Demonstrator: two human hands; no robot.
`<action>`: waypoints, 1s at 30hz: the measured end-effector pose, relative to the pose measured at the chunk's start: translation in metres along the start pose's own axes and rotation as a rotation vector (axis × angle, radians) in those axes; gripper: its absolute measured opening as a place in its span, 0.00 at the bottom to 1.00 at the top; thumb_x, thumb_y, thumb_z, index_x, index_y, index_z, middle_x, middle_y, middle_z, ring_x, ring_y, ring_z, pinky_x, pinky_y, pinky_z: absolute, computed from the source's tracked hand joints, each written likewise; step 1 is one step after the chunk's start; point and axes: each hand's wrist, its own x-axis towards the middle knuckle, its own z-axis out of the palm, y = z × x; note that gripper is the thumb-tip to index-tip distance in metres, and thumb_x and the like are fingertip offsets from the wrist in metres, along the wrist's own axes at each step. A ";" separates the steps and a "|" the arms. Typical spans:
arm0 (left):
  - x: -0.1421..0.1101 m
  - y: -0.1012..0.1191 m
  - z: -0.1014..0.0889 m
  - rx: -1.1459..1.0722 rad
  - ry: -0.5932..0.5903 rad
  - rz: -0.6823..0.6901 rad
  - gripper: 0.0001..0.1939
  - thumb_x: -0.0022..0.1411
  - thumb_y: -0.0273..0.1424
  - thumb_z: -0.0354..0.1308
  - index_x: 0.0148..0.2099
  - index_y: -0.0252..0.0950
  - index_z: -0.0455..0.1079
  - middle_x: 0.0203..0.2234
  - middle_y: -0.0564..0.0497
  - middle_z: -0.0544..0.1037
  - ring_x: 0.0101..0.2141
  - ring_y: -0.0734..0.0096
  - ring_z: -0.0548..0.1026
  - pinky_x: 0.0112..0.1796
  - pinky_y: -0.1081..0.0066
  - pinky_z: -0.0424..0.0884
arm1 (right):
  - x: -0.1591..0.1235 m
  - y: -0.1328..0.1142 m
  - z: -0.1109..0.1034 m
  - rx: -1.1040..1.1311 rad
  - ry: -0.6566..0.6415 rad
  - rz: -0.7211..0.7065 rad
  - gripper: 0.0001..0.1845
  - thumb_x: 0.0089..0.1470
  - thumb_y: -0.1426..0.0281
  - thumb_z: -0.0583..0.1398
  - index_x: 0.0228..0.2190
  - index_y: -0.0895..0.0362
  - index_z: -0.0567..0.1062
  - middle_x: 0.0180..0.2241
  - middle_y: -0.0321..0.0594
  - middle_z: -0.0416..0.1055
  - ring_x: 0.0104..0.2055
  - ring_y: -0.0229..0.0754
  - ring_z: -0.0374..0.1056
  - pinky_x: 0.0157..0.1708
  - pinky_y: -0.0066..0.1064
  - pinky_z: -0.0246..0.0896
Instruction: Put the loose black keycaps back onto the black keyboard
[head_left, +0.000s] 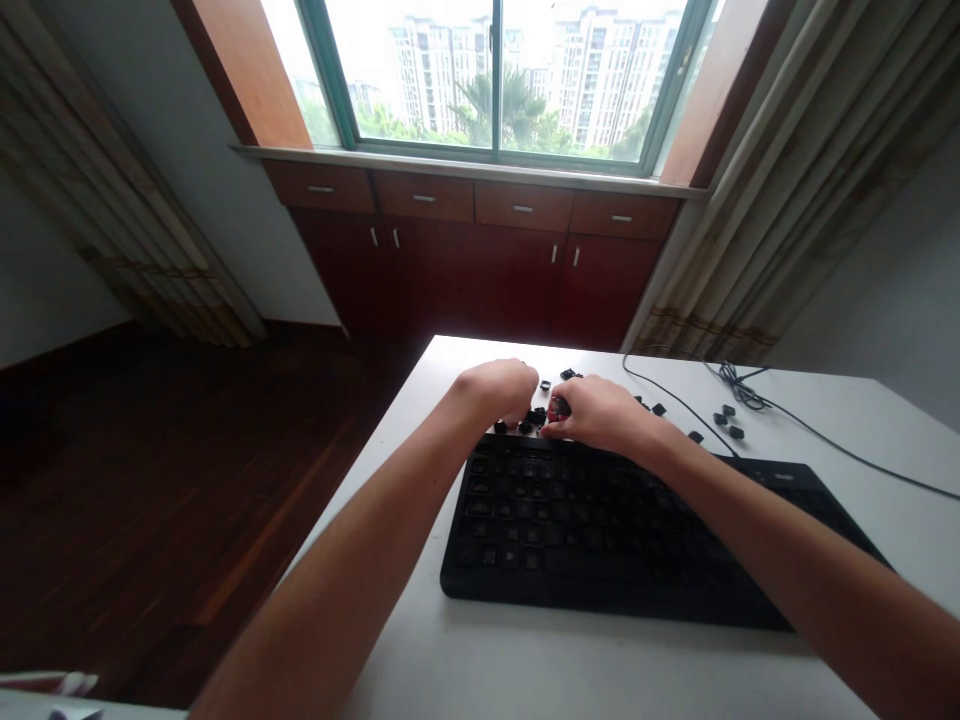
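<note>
A black keyboard [570,580] lies on the white table, with several of its keycaps off. Beyond its back edge, my left hand [504,388] is curled, fingertips down among loose black keycaps [538,416]. Its fingers are bent together, and whatever is between them is hidden. My right hand [600,412] is closed around a small red-and-black object [559,408] just behind the keyboard. Most of that object is covered by the fingers, so its kind does not show. A single keycap [545,385] sits between the two hands, touched by neither.
More loose keycaps [726,416] lie behind the keyboard at the right. A black cable [825,438] runs across the table's right side, partly bundled. The table [405,640] ends at the left above a dark wooden floor [187,500]. Red cabinets [480,270] stand under the window.
</note>
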 end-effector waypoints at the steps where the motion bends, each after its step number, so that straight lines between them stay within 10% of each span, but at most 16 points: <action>1: 0.000 0.000 0.000 0.000 0.003 0.001 0.14 0.47 0.29 0.68 0.39 0.32 0.82 0.28 0.41 0.82 0.32 0.58 0.79 0.36 0.68 0.74 | 0.000 -0.001 0.000 -0.006 0.002 0.000 0.14 0.50 0.55 0.67 0.33 0.51 0.80 0.34 0.41 0.78 0.36 0.47 0.72 0.28 0.32 0.55; 23: -0.015 0.007 -0.005 -0.172 0.092 0.053 0.23 0.44 0.28 0.67 0.46 0.28 0.79 0.40 0.35 0.82 0.41 0.47 0.80 0.41 0.62 0.76 | 0.008 0.010 0.014 0.000 0.017 -0.027 0.10 0.50 0.58 0.64 0.34 0.49 0.78 0.31 0.40 0.77 0.31 0.47 0.71 0.29 0.34 0.55; 30: -0.013 -0.028 -0.001 -0.571 -0.139 0.247 0.20 0.56 0.30 0.62 0.51 0.30 0.76 0.38 0.46 0.84 0.38 0.67 0.82 0.41 0.70 0.79 | 0.008 0.009 0.016 0.039 -0.013 -0.011 0.14 0.51 0.52 0.63 0.31 0.48 0.78 0.30 0.39 0.77 0.31 0.47 0.71 0.29 0.34 0.56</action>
